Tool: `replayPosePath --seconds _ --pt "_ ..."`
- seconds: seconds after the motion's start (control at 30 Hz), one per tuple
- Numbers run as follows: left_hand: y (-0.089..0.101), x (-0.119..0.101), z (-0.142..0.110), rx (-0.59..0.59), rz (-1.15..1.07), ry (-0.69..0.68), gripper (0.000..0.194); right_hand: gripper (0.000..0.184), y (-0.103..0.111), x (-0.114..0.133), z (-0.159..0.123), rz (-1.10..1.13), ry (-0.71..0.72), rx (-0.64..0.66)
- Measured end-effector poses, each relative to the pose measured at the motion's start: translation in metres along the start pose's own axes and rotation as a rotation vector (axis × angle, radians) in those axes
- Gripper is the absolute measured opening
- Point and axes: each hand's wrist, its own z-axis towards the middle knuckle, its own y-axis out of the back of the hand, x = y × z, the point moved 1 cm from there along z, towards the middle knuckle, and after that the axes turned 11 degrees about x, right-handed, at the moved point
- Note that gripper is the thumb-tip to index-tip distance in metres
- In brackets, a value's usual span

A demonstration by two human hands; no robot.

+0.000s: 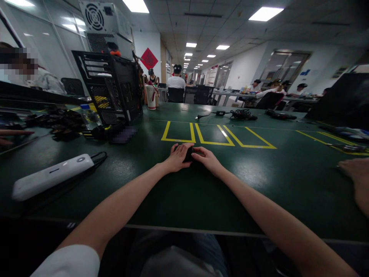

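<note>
Both my arms reach forward over the dark green table (259, 181). My left hand (179, 157) and my right hand (208, 158) meet around a small black object (190, 154) that rests on the table just in front of the yellow marked boxes (215, 135). The fingers of both hands are curled onto it, left hand over its left side, right hand gripping its right end. Most of the object is hidden between the hands.
A white power strip (52, 176) with a black cable lies at the left. An open black computer case (111, 89) stands at the back left beside black parts (62, 122). Cables and an adapter (236, 114) lie farther back. Another person's hand (356, 181) rests at the right edge.
</note>
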Motion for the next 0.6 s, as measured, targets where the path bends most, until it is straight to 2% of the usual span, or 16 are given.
replayPosePath --seconds 0.1,0.2,0.3,0.4,0.53,0.6 --pt "-0.0005 0.0002 -0.0002 -0.007 0.0 0.005 0.064 0.032 0.0013 0.0013 -0.0016 0.021 0.076 0.053" --pt "-0.0007 0.0002 -0.0003 -0.012 0.001 0.004 0.063 0.03 0.002 0.0031 -0.003 0.003 0.121 0.053" --pt "-0.0002 -0.0001 -0.0002 -0.014 0.002 -0.003 0.063 0.024 0.0014 0.003 -0.0022 -0.014 0.097 0.0" --pt "0.0011 -0.0009 -0.0002 -0.009 -0.002 -0.001 0.063 0.028 0.0006 0.0004 -0.0003 0.002 0.068 -0.042" --pt "0.0027 -0.0024 -0.0006 0.009 -0.013 -0.003 0.064 0.033 0.0004 -0.0022 0.0002 0.03 0.005 0.0" --pt "0.0025 -0.0026 -0.0006 0.003 -0.014 -0.001 0.063 0.03 0.0005 -0.0014 -0.0008 0.048 0.03 0.034"
